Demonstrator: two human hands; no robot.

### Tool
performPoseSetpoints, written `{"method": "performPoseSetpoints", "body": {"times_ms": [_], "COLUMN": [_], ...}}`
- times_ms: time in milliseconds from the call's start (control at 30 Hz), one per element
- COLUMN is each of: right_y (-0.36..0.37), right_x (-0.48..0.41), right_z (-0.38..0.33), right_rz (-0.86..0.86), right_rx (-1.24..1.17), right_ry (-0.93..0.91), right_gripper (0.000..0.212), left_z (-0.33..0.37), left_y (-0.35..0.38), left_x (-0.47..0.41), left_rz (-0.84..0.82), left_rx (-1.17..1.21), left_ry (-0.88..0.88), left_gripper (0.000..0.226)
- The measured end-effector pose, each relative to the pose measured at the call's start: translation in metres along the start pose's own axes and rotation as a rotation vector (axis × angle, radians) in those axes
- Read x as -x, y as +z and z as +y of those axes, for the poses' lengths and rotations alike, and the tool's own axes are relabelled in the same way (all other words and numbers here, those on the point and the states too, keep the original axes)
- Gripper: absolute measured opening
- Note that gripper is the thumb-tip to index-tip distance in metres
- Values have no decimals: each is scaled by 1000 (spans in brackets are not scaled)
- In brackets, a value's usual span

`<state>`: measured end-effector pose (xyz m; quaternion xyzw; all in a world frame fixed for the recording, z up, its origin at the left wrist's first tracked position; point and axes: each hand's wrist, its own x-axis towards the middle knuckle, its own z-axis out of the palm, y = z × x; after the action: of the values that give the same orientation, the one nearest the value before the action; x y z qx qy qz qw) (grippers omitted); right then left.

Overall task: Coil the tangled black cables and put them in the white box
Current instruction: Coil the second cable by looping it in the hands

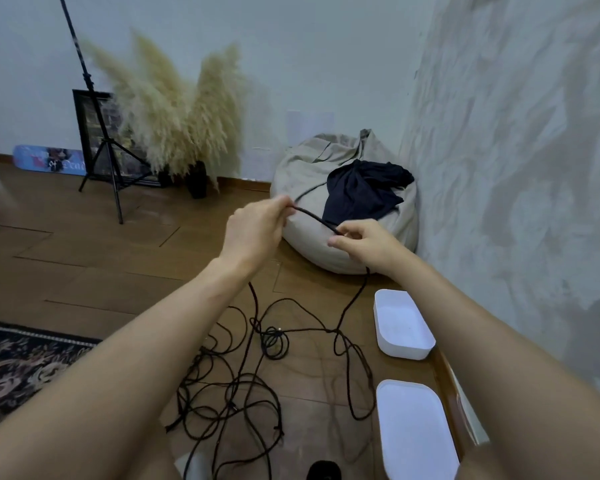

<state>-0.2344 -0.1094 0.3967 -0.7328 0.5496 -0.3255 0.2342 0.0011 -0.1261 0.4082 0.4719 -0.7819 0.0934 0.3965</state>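
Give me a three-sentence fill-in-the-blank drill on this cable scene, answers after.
1. The left hand and right hand pinch a stretch of black cable in front of the beige ____.
2. The rest of the cables lie tangled on the wooden ____.
3. The open white box near the wall is ____.

Missing words: beanbag; floor; empty.

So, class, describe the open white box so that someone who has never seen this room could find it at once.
Find the beige beanbag against the right-hand wall. On the wooden floor just nearer the camera, beside that wall, sits the white box. Unlike the flat-topped white piece nearer still, it is open and hollow.
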Motion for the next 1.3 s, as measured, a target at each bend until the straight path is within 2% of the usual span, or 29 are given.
{"method": "performPoseSetpoints", "body": {"times_ms": [100,133,200,267,333,367,433,500,567,667,700,767,867,1033,1133,1200,1300], "right_y": [-1,-3,-7,-11,-8,-5,-4,-7,-9,-6,-8,-18,-34,-24,-27,-34,-50], "right_x": [15,17,14,8,2,1,0,1,5,21,27,33,34,31,23,21,26], "right_z": [18,22,20,8,-2,-6,-11,-16,-12,17,26,39,37,7,-3,1,19], "right_rz": [-155,-137,4,90,93,96,108,83,-31,-279,-313,-228,-93,-157,-53,113,271], "right_rx": [87,103,78,43,53,65,40,-58,-130,37,58,-39,-177,-288,-137,43,151], "right_ry": [99,94,54,-19,-72,-93,-116,-108,-19,219,270,325,287,247,102,-1,49], "right_gripper": [29,30,29,27,26,26,22,16,22,30,32,32,23,29,17,17,19], "left_z": [-21,-27,-35,-28,-8,3,16,15,7,-16,-24,-38,-37,2,13,4,-18], "left_y": [-6,-6,-4,-2,2,4,6,6,2,-5,-6,-7,-5,8,18,20,19], "left_x": [1,3,5,3,2,3,5,3,0,-1,1,5,11,17,17,17,25], "left_rz": [88,63,-26,-96,-194,-246,-260,-149,-51,50,57,-5,-88,-245,-314,-473,-685], "left_rx": [4,-33,-115,-128,-68,-1,91,65,-1,9,18,14,82,239,320,337,280], "left_ry": [-243,-302,-363,-233,41,126,165,131,62,-198,-277,-319,-253,-16,-28,-94,-204], "left_gripper": [16,19,21,28,46,46,27,15,13,15,16,17,16,15,18,30,42]}}
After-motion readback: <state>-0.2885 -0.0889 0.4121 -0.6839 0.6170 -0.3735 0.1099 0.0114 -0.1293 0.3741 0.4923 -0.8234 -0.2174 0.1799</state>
